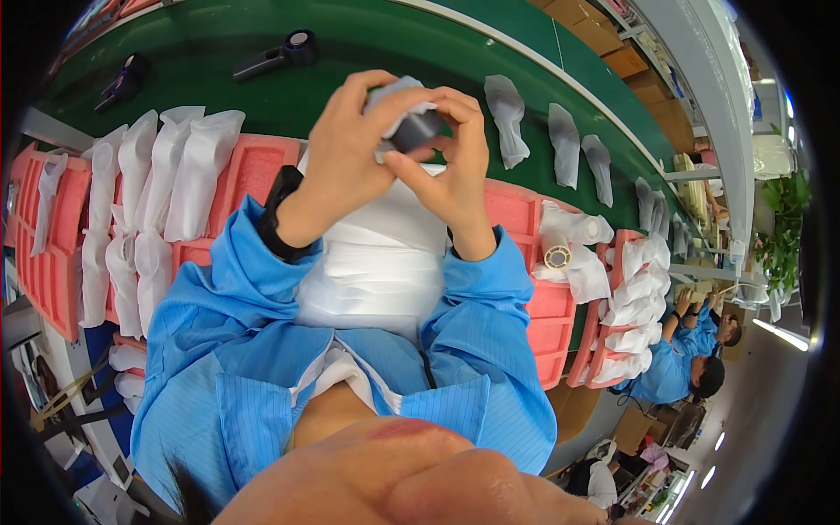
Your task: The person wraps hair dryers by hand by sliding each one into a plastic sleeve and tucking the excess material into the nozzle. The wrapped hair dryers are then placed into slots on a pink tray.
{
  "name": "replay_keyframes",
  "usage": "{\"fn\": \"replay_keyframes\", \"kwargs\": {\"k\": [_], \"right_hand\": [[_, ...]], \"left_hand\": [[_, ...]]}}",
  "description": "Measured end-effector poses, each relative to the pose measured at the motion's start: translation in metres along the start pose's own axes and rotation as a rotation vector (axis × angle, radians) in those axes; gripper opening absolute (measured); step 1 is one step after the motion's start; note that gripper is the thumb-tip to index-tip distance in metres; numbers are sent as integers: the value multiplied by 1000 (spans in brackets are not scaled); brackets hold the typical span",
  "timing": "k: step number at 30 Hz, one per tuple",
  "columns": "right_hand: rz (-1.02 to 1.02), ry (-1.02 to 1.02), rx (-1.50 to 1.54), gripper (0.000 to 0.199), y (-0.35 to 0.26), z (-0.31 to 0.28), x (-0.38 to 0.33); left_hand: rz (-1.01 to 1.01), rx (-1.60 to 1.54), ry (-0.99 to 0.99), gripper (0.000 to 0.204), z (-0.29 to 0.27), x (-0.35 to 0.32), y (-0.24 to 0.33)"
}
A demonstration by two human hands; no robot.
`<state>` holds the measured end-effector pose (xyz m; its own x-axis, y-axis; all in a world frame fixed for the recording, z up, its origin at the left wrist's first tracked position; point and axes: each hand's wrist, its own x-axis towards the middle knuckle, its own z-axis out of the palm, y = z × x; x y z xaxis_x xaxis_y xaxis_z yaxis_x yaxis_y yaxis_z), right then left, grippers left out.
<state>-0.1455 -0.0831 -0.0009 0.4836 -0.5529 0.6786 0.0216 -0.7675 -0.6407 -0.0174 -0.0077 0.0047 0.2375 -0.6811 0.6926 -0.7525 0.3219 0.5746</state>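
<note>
Above the stack of white sleeves point(376, 262), my left hand point(346, 162) and my right hand point(455, 166) meet around a dark grey device with a rounded end point(416, 131). A thin white bag point(398, 92) partly covers it, and fingers hide the rest. Both hands are closed on it, the left fingers over the bag, the right thumb and fingers curled about the dark end. Beyond them, on the green belt point(376, 44), a similar dark handheld device with a round head point(297, 45) lies unwrapped. Another dark device point(131, 74) lies farther left.
Several bagged devices point(506, 118) lie along the belt to the right. Pink foam trays point(547, 341) flank me on both sides, with white-wrapped pieces point(206, 175) in or on them. A metal frame point(700, 70) rises at the right. Co-workers in blue point(669, 367) sit farther along.
</note>
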Motion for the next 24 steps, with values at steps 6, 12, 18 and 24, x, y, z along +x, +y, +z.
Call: {"fn": "replay_keyframes", "kwargs": {"k": [6, 12, 18, 24], "right_hand": [[17, -172, 103, 55, 3, 3, 4], [68, -337, 49, 49, 19, -1, -4], [20, -104, -312, 39, 14, 4, -5], [-58, -119, -347, 39, 10, 5, -4]], "left_hand": [[-76, -610, -221, 46, -37, 10, -19], [-208, -840, -59, 41, -36, 13, -8], [-71, -364, 122, 36, -20, 3, -1], [97, -182, 145, 21, -19, 1, 4]]}}
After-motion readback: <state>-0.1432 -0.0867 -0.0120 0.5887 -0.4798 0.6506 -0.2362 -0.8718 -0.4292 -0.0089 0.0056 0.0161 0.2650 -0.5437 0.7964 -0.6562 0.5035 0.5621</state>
